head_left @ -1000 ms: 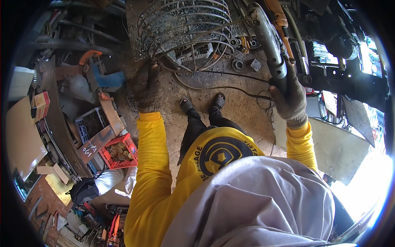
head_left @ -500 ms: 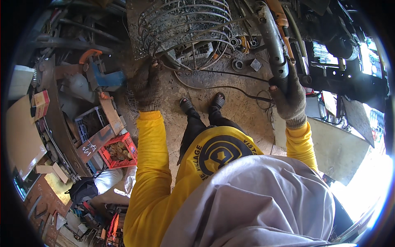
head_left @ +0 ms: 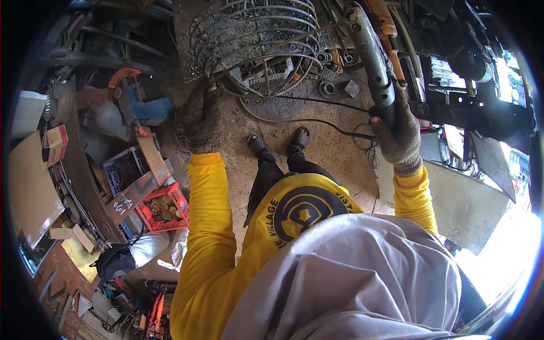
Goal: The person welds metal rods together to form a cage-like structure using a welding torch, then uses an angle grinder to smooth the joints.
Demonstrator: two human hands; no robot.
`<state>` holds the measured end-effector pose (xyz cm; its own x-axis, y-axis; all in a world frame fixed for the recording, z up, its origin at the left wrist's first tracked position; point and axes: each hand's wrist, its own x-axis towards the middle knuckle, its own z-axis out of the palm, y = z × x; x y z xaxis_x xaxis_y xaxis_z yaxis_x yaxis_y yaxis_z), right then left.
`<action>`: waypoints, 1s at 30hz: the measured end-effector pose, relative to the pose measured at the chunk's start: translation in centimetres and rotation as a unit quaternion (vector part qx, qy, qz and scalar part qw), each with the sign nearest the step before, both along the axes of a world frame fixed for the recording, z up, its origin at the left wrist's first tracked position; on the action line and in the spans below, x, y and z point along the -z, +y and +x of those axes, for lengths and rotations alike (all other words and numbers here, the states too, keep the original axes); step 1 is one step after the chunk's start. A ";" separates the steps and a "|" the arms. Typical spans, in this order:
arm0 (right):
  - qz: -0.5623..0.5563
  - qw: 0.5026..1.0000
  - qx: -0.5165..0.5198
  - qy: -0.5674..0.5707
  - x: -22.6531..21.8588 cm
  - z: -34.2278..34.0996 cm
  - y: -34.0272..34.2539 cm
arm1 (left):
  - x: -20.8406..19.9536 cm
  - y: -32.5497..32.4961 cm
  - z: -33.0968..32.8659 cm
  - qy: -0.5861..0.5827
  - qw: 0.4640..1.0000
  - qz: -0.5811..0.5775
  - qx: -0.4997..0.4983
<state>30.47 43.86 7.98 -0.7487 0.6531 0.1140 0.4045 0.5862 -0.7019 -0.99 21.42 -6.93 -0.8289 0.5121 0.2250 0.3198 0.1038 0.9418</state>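
A wire coil [head_left: 258, 35] of several metal rings, joined by thin bars, lies at the top middle. My left hand [head_left: 201, 119], in a dark knitted glove, is closed at the coil's near left edge; its fingers are partly hidden. My right hand [head_left: 399, 136], gloved too, wraps round the dark near end of a long grey cylindrical tool [head_left: 371, 54]. The tool slants away toward the top, just right of the coil. A thin metal bar [head_left: 283, 48] runs across the coil from near my left hand toward the tool's far end.
Dark cables [head_left: 317, 120] cross the floor beyond my feet. A metal ring [head_left: 327, 89] and a small block [head_left: 352, 88] lie near the coil. An orange-bodied tool [head_left: 385, 28] lies beside the grey one. At left stand a blue vise-like tool [head_left: 147, 107] and a red crate [head_left: 184, 198] of metal parts.
The far end of the grey tool has shifted slightly left in my right hand. My left hand and the coil have stayed in place.
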 end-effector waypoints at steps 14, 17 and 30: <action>-0.008 1.000 0.004 0.005 -0.2 -0.2 0.0 | 0.2 0.3 0.0 0.025 1.000 0.008 -0.012; -0.008 1.000 0.001 0.013 0.0 0.0 0.1 | 0.1 0.3 -0.1 0.049 0.999 -0.004 -0.014; -0.017 1.000 -0.002 0.011 -0.3 -0.3 0.1 | -0.3 0.4 0.3 0.006 1.000 -0.010 -0.018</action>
<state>30.22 44.00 8.23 -0.7494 0.6534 0.1069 0.3867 0.5630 -0.7304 -0.69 21.86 -6.60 -0.8439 0.4871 0.2247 0.3268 0.1345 0.9355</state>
